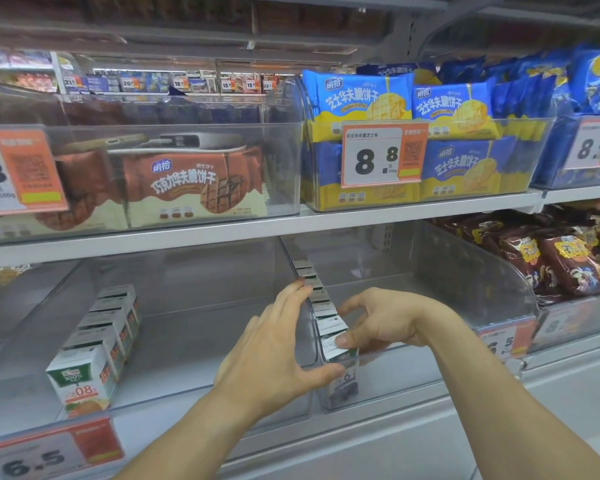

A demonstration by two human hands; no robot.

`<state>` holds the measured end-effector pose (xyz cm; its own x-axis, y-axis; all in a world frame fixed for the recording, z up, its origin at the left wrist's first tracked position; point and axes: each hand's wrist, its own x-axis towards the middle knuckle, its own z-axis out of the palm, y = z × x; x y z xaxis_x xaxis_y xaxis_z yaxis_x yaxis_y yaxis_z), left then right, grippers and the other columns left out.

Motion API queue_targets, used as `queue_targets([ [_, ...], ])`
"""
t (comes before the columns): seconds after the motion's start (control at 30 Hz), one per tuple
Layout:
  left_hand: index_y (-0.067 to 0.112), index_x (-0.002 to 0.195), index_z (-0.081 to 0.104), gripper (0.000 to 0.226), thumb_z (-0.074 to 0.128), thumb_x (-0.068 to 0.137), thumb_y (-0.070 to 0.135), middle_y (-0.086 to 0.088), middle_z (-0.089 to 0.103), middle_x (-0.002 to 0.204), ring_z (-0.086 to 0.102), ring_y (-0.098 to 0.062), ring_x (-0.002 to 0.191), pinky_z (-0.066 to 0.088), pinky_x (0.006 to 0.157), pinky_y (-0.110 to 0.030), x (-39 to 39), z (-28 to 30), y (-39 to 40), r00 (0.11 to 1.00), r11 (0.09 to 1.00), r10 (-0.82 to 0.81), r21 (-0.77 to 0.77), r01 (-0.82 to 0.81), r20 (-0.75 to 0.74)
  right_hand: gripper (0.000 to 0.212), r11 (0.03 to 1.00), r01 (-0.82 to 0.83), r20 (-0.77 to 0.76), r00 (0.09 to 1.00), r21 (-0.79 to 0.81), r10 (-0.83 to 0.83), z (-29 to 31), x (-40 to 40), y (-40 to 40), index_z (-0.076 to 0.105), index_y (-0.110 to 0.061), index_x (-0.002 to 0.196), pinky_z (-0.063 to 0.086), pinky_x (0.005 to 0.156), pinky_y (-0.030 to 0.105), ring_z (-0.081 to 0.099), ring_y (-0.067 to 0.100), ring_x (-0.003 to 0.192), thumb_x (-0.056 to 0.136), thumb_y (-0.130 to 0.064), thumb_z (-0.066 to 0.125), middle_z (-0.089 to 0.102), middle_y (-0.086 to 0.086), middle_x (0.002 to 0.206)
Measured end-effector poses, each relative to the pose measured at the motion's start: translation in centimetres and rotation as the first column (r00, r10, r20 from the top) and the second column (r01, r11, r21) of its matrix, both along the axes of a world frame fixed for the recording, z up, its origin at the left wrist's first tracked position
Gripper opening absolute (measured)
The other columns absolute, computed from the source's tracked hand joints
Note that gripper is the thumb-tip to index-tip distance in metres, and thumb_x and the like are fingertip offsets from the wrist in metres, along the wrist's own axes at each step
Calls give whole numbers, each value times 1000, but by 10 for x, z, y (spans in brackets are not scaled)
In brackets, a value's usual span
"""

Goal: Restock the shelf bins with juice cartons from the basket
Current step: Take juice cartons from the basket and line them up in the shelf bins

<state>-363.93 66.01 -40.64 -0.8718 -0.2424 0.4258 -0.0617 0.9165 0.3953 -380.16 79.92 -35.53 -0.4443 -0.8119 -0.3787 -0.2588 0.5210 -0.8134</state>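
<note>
Gripping front carton [338, 351] (right hand [378, 322])

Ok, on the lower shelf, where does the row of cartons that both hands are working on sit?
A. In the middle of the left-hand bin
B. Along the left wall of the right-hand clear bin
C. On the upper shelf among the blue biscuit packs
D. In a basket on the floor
B: the row of cartons runs along the left wall of the right-hand clear bin, with the right hand pinching the front one and the left hand against the wall.
</note>
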Motion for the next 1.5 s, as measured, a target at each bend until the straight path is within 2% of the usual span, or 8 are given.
queue_targets([
  [0.3,38,153,9,108,63,70,80,28,2,160,27,-2,142,26,112,-30,2,2,2,999,999,19,-27,-18,34,40,983,107,-579,815,150,0,9,26,20,71,-15,111,56,87,31,71,11,84,85,-46,74,77,2,99],
  [0.4,36,155,10,108,65,71,76,21,7,162,20,-7,146,21,116,-35,2,8,4,997,999,35,-27,-33,73,27,964,176,-743,614,-198,-265,-3,44,39,68,-21,110,54,87,30,66,9,93,87,-35,72,71,-9,97],
  [0.57,20,123,55,45,71,82,32,8,54,126,51,-11,120,40,100,-24,45,-2,34,930,999,18,-21,-28,-366,16,794,-104,-626,680,-598,-382,-33,101,58,69,-21,86,40,63,5,63,4,72,84,-6,69,66,-15,74],
  [0.77,34,97,54,9,58,89,36,21,53,93,50,1,90,42,82,-19,139,-131,51,991,967,50,243,-79,124,13,934,-272,-586,805,-231,89,-140,142,67,69,-22,92,39,64,5,62,4,72,84,-14,62,67,-11,78],
  [0.97,26,133,45,48,64,89,34,9,47,122,48,-10,112,38,90,-21,221,-232,45,740,948,18,223,-225,672,28,876,-408,-465,743,256,482,-234,160,61,58,-18,116,46,79,19,57,12,89,89,-23,60,58,-6,106],
  [1.2,40,149,17,92,77,81,37,14,46,141,59,-15,106,45,102,-32,238,-273,43,762,859,61,354,-369,645,49,670,-481,-296,640,566,709,-284,184,38,47,-21,131,50,89,37,54,23,106,86,-28,67,53,4,117],
  [1.37,31,132,44,65,78,79,47,8,54,120,58,-6,99,49,93,-26,224,-278,42,803,718,99,517,-466,587,48,590,-497,-215,621,636,754,-275,179,30,55,-24,114,50,83,31,54,18,98,74,-33,81,59,-3,108],
  [1.5,21,121,59,48,80,80,35,3,62,101,55,-8,81,52,80,-25,211,-278,46,804,624,194,562,-543,562,74,321,-498,-38,497,806,867,-270,182,42,51,-17,131,48,95,38,56,27,116,70,-34,88,54,5,128],
])
